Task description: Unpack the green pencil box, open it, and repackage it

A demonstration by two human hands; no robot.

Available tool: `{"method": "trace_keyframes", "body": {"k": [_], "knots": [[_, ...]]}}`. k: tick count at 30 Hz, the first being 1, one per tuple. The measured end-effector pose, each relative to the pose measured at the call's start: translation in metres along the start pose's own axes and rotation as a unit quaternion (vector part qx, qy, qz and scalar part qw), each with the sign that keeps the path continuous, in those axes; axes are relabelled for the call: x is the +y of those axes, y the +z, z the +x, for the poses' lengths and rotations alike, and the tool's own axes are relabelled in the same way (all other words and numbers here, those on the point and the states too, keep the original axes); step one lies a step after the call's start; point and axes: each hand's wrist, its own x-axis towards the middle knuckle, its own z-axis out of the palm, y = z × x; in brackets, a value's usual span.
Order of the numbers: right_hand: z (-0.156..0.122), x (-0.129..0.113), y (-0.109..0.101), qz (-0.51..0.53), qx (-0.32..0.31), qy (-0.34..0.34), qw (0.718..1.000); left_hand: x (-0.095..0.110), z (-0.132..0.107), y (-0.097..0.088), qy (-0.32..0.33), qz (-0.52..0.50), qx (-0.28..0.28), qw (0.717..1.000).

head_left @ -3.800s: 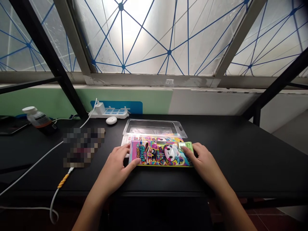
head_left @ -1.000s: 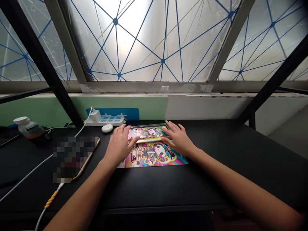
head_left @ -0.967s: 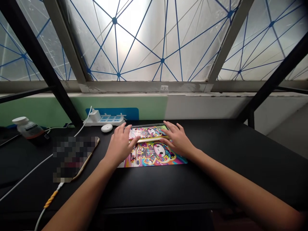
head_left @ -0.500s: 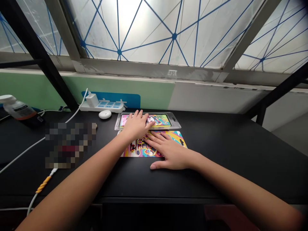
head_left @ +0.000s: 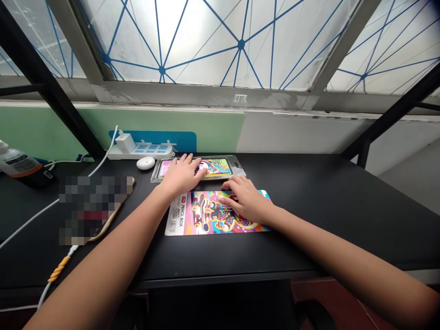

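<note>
The box (head_left: 220, 167) lies in a clear tray (head_left: 238, 167) at the centre of the frame. Across its left and middle part rests the left hand (head_left: 181, 175), palm down, fingers open and spread. Just below lies the card (head_left: 206, 221), picture side up, "PENCIL BOX" at its left end. Over the card's right half is the right hand (head_left: 246, 197), loosely open, fingers bent; how firmly it touches I cannot tell. A white case (head_left: 145, 163) sits beside the tray's left end, a power strip (head_left: 154, 151) above it, a bottle (head_left: 21, 164) at the left edge
</note>
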Motion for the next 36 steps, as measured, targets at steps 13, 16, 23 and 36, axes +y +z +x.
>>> {"method": "trace_keyframes", "body": {"k": [13,16,23,36], "knots": [[0.003,0.059,-0.053,0.015,-0.011,0.193,0.981,0.01,-0.007,-0.017,0.001,-0.081,0.001,0.997],[-0.002,0.1,-0.068,0.03,-0.058,0.238,0.969,0.022,-0.011,-0.017,-0.005,-0.057,0.033,0.998],[-0.002,0.089,-0.06,0.07,-0.07,0.202,0.974,0.038,-0.018,-0.015,-0.02,0.003,0.016,1.0],[-0.004,0.09,-0.063,0.085,-0.133,0.217,0.963,0.038,-0.018,-0.015,-0.014,-0.017,0.009,1.0]]}}
